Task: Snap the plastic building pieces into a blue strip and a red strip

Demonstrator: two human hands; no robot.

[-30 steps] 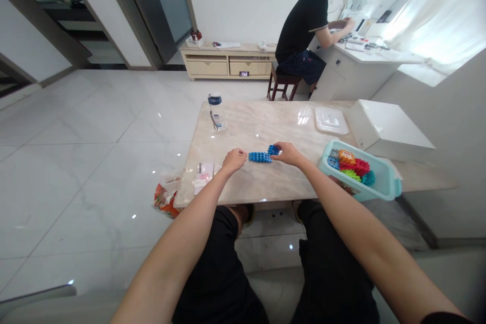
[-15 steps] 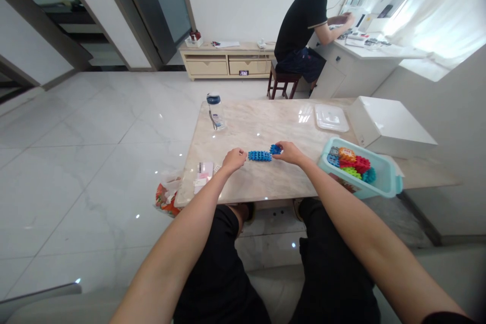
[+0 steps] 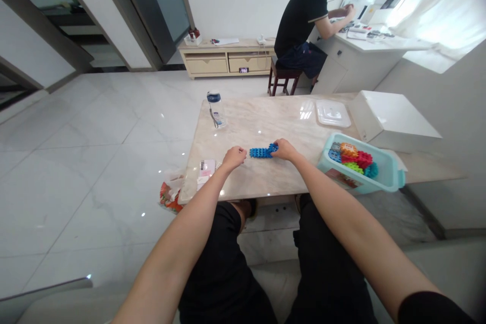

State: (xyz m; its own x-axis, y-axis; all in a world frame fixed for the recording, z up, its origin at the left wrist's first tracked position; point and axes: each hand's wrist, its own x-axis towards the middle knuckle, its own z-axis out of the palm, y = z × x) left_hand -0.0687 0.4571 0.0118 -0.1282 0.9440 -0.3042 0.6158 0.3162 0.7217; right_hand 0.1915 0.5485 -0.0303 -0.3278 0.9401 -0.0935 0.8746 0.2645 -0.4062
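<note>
A row of blue toothed plastic building blocks (image 3: 259,153) lies on the marble-patterned table in front of me. My right hand (image 3: 284,149) grips a blue toothed block (image 3: 272,148) at the row's right end. This block touches or overlaps the row; whether they are joined I cannot tell. Just off the left end, my left hand (image 3: 235,156) rests with its fingers curled together. A small gap separates it from the row, and nothing shows in its fingers.
Right of my hands stands a light-blue bin (image 3: 387,177) holding orange, red, green and blue toothed blocks. Behind it are a clear lid (image 3: 333,113) and a white box (image 3: 398,116). A water bottle (image 3: 216,111) stands far left. Another person (image 3: 301,15) sits at a white desk.
My right hand has brought its blue block leftward against the right end of the row. The left hand stays beside the left end. The view has shifted slightly.
</note>
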